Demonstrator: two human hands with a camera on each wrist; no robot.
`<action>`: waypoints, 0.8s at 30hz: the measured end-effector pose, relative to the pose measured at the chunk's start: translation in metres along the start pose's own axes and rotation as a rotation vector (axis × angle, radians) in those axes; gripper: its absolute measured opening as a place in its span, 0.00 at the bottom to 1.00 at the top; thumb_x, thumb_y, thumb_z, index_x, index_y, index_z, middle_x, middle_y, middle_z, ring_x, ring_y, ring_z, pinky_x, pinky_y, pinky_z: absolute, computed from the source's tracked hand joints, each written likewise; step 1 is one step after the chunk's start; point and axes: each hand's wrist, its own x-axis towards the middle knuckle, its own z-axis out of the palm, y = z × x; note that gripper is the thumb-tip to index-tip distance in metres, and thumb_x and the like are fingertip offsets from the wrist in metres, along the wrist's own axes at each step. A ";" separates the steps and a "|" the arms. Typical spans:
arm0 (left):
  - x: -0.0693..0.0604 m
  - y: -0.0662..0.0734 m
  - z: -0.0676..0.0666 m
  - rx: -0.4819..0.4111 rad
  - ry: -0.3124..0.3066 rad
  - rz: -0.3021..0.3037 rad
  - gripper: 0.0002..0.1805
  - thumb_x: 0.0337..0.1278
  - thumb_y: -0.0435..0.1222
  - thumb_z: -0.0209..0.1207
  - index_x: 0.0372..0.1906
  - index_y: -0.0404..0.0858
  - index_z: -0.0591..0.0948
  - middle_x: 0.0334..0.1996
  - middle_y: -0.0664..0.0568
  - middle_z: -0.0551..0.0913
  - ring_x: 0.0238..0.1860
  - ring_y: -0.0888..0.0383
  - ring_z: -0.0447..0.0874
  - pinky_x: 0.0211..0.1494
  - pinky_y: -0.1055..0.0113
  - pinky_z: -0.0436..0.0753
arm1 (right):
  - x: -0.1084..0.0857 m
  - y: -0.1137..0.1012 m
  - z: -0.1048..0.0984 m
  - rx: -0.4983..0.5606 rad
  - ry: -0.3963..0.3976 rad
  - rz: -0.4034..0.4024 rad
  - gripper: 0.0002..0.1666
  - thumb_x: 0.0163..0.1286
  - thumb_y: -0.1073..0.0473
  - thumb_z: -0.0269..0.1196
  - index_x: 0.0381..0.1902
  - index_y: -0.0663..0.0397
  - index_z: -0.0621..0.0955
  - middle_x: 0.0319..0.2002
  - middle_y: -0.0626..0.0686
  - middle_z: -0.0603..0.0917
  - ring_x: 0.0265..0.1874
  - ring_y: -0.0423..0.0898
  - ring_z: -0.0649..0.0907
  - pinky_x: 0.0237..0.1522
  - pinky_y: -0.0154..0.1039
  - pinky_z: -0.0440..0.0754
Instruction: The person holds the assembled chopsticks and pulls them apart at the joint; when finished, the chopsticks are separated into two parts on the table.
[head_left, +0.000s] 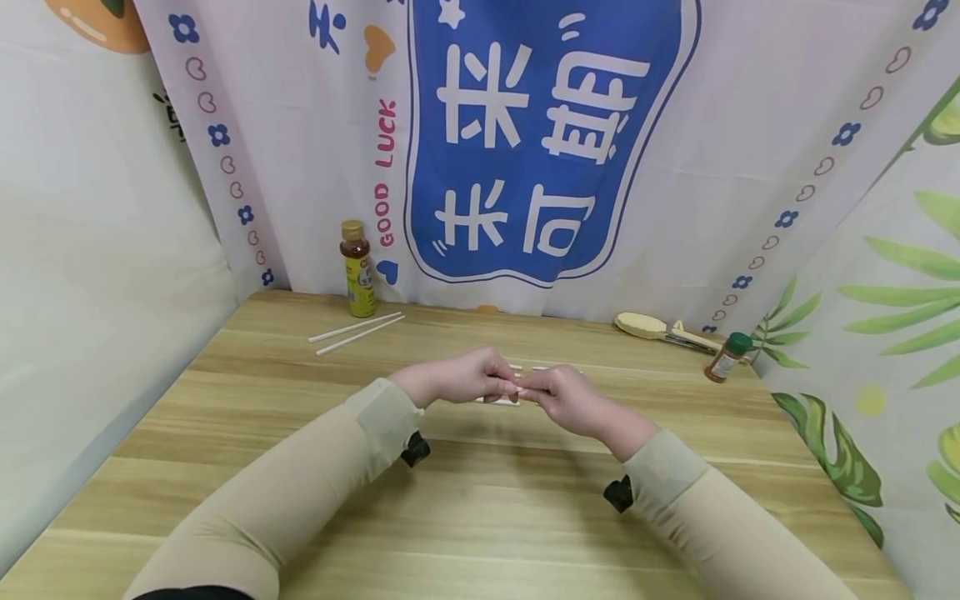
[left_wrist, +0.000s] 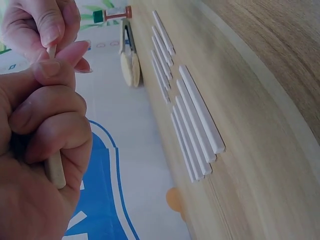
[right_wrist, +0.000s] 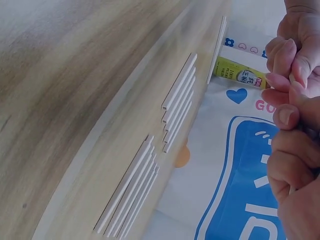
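Both hands meet above the middle of the table. My left hand (head_left: 471,377) has its fingers curled round a thin white stick (left_wrist: 56,172), whose lower end shows below those fingers in the left wrist view. At the thumb tip, my right hand (head_left: 570,402) pinches a pale stick end (left_wrist: 51,51). Fingers cover the middle, so I cannot tell whether this is one stick or two pieces. Beneath the hands lie two groups of short white sticks, the left group (right_wrist: 180,82) and the right group (right_wrist: 127,185), each with several side by side.
At the back left stands a bottle (head_left: 358,279) with a gold cap and yellow label. Two longer white sticks (head_left: 354,327) lie in front of it. Tongs (head_left: 652,327) with cream tips and a small green-lidded jar (head_left: 724,360) are at the back right. Printed cloth (head_left: 330,167) hangs behind.
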 end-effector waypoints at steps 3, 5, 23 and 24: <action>-0.001 0.001 0.000 -0.006 -0.002 -0.002 0.12 0.70 0.31 0.54 0.32 0.35 0.85 0.14 0.55 0.71 0.17 0.63 0.63 0.25 0.70 0.65 | 0.000 -0.002 -0.001 0.003 -0.007 0.008 0.10 0.71 0.67 0.61 0.45 0.57 0.87 0.41 0.51 0.88 0.38 0.41 0.84 0.35 0.37 0.80; -0.002 0.001 0.000 -0.008 -0.002 -0.007 0.11 0.70 0.31 0.54 0.32 0.35 0.85 0.14 0.55 0.71 0.17 0.63 0.63 0.24 0.70 0.64 | 0.000 -0.003 -0.002 0.001 -0.012 0.018 0.10 0.71 0.66 0.60 0.45 0.57 0.87 0.41 0.50 0.87 0.38 0.40 0.84 0.35 0.37 0.80; -0.032 -0.029 -0.020 0.103 0.122 -0.212 0.13 0.71 0.24 0.48 0.50 0.26 0.81 0.29 0.41 0.80 0.27 0.56 0.75 0.32 0.68 0.75 | -0.038 0.041 -0.030 0.080 -0.045 0.290 0.18 0.76 0.72 0.49 0.60 0.70 0.76 0.27 0.53 0.78 0.22 0.47 0.72 0.26 0.38 0.71; -0.030 -0.028 -0.017 0.112 0.115 -0.223 0.12 0.71 0.25 0.49 0.48 0.25 0.81 0.30 0.40 0.81 0.27 0.56 0.76 0.33 0.67 0.76 | -0.038 0.042 -0.028 0.078 -0.058 0.305 0.18 0.76 0.72 0.49 0.60 0.70 0.75 0.29 0.54 0.80 0.24 0.49 0.74 0.27 0.38 0.73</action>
